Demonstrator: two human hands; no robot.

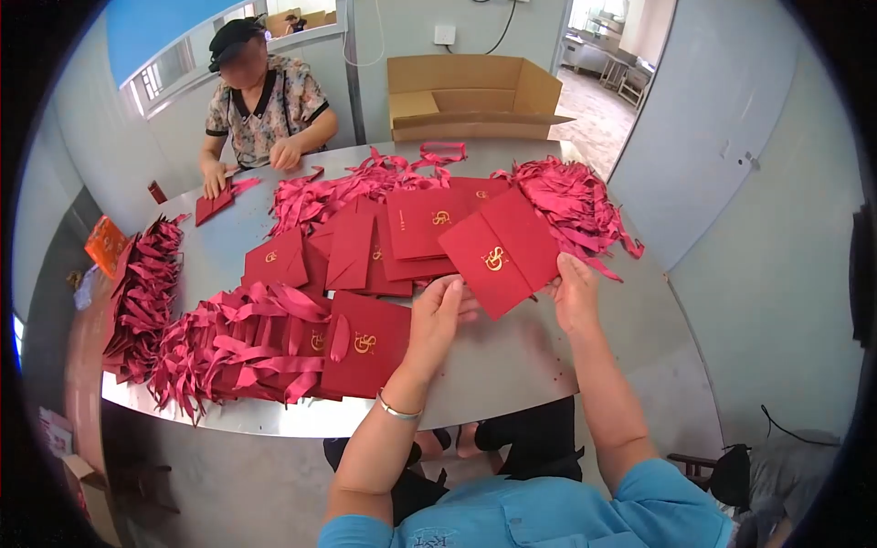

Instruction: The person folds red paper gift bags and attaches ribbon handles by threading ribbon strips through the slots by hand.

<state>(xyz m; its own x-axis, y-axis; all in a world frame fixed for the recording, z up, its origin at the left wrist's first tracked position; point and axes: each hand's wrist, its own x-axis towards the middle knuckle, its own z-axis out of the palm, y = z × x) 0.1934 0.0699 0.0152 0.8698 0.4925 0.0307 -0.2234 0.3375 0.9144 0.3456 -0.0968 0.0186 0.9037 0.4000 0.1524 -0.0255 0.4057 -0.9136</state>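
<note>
A grey worktop [493, 374] spreads beneath the left grip [457, 300] and right grip [565, 279], with crimson ribbons [566, 201] heaped beyond the right. Red packets [356, 251] lie to the left and beyond. The right grip closes on the right corner of a flat, deep-red folder [484, 233], tilted and creased across; the left, partly open, meets its lower-left edge. A gold emblem [495, 258] marks one panel.

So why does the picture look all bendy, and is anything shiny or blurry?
Head view: the lens seems to bow the table and blacken the corners; glare whitens the table's near left edge; reddish reflections show below the right hand; gold print on the held red folder is crisp, things through the doorway softer.
</note>
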